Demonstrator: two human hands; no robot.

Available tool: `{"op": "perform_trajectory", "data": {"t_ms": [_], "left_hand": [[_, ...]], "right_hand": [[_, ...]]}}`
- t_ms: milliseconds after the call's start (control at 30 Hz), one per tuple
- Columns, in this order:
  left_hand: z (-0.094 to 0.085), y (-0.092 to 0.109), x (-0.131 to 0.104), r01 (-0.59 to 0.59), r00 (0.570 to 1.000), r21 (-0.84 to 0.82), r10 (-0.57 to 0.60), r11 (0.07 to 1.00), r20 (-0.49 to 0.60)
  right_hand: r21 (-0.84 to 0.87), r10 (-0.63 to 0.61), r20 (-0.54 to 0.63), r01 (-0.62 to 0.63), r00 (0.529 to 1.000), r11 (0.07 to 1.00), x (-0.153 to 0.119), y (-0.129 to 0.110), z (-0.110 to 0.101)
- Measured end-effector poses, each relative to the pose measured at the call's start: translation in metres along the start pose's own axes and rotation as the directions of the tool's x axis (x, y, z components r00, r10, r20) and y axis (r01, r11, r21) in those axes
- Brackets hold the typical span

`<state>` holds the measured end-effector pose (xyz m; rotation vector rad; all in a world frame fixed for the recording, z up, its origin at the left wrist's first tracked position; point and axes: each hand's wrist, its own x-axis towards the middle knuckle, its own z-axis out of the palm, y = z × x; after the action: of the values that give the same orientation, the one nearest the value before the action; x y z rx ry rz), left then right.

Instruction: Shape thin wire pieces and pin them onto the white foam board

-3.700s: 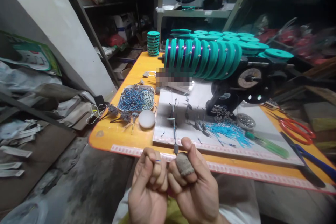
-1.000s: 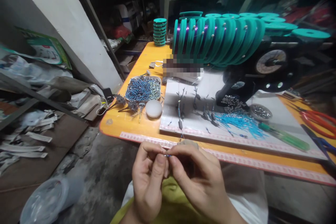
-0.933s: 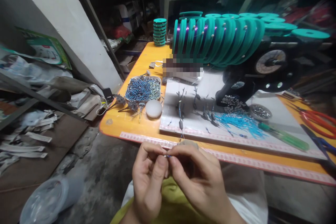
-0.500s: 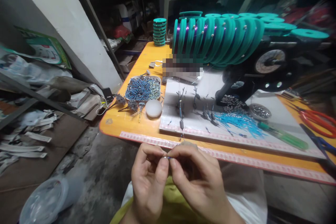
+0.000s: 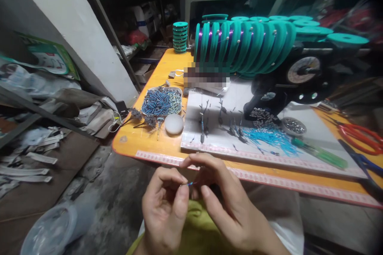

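Between the thumb and forefinger of my left hand I pinch a small, thin blue piece; its exact kind is too small to make out. My right hand is just to the right of it, thumb and forefinger apart, the other fingers curled behind. A fine thread or wire seems to run from the blue piece toward those curled fingers. Both hands are above my lap, in front of the table's near edge. Beyond them, dark weights with beaded stems stand on a pale board.
A tray of blue and green springs and a round white lid are at the left. Teal spools stand behind. Light-blue strands, a green-handled tool and red-handled scissors lie at the right.
My right thumb and forefinger have parted from the small blue piece and spread open, the forefinger rising. My left hand has shifted slightly left, still pinching it.
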<state>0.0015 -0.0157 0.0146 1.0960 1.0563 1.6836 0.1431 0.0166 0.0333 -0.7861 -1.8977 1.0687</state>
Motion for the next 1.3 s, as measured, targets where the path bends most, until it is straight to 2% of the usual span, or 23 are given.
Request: {"op": "perform_trajectory", "data": {"t_ms": [100, 167, 267, 433, 533, 600, 633, 667, 733, 767, 833, 900, 967, 1067, 1167, 1233, 1300], "left_hand": [[-0.002, 0.011, 0.003, -0.054, 0.998, 0.105, 0.05, 0.993, 0.041], [-0.004, 0.019, 0.004, -0.096, 0.993, 0.168, 0.082, 0.981, 0.087], [-0.006, 0.029, 0.006, -0.153, 0.982, 0.23, 0.121, 0.961, 0.144], [-0.006, 0.036, 0.006, -0.265, 0.954, 0.305, 0.201, 0.915, 0.224], [-0.004, 0.035, 0.009, -0.202, 0.974, 0.246, 0.169, 0.948, 0.15], [0.0, 0.029, 0.012, -0.089, 0.993, 0.115, 0.079, 0.989, 0.09], [0.002, 0.024, 0.013, -0.024, 0.997, 0.021, 0.023, 0.999, 0.069], [0.006, 0.019, 0.014, 0.033, 0.998, -0.081, -0.028, 0.996, 0.057], [0.015, 0.008, 0.013, 0.091, 0.996, -0.249, -0.083, 0.964, 0.046], [0.021, 0.003, 0.012, 0.093, 0.996, -0.293, -0.088, 0.952, 0.032], [0.03, -0.004, 0.01, 0.077, 0.997, -0.328, -0.082, 0.941, -0.001], [0.034, -0.007, 0.008, 0.079, 0.996, -0.357, -0.088, 0.931, -0.009], [0.035, -0.005, 0.01, 0.118, 0.993, -0.395, -0.117, 0.911, 0.028], [0.03, -0.001, 0.016, 0.191, 0.981, -0.389, -0.169, 0.901, 0.091], [0.03, 0.001, 0.022, 0.253, 0.967, -0.369, -0.223, 0.895, 0.122], [0.033, -0.001, 0.023, 0.283, 0.959, -0.404, -0.258, 0.87, 0.116], [0.037, -0.006, 0.022, 0.264, 0.963, -0.424, -0.265, 0.866, 0.06]], "right_hand": [[-0.089, -0.086, 0.145, 0.099, 0.986, 0.991, 0.008, 0.001, -0.006], [-0.106, -0.164, 0.181, 0.185, 0.97, 0.977, 0.013, 0.001, -0.007], [-0.07, -0.258, 0.145, 0.27, 0.955, 0.96, 0.019, -0.001, -0.008], [0.027, -0.27, 0.106, 0.269, 0.957, 0.963, 0.02, -0.005, -0.007], [0.08, -0.204, 0.086, 0.197, 0.975, 0.977, 0.013, -0.003, -0.007], [0.29, -0.099, 0.035, 0.084, 0.995, 0.953, 0.007, -0.001, -0.004], [0.448, -0.039, 0.025, 0.024, 0.999, 0.894, 0.004, 0.0, -0.002], [0.607, 0.007, 0.024, -0.02, 1.0, 0.795, 0.003, 0.001, 0.001], [0.84, 0.058, -0.002, -0.03, 0.998, 0.542, 0.002, 0.002, 0.008], [0.902, 0.081, -0.034, -0.005, 0.996, 0.432, 0.003, 0.001, 0.012], [0.954, 0.15, -0.108, 0.06, 0.983, 0.294, 0.005, 0.0, 0.018], [0.955, 0.204, -0.155, 0.094, 0.967, 0.282, 0.007, -0.002, 0.02], [0.928, 0.242, -0.165, 0.067, 0.956, 0.368, 0.007, -0.004, 0.019], [0.878, 0.336, -0.139, -0.041, 0.931, 0.476, 0.006, -0.005, 0.013], [0.892, 0.35, -0.12, -0.054, 0.929, 0.449, 0.006, -0.006, 0.012], [0.921, 0.354, -0.157, 0.008, 0.922, 0.389, 0.008, -0.006, 0.014], [0.936, 0.389, -0.225, 0.087, 0.893, 0.342, 0.012, -0.006, 0.017]]}}
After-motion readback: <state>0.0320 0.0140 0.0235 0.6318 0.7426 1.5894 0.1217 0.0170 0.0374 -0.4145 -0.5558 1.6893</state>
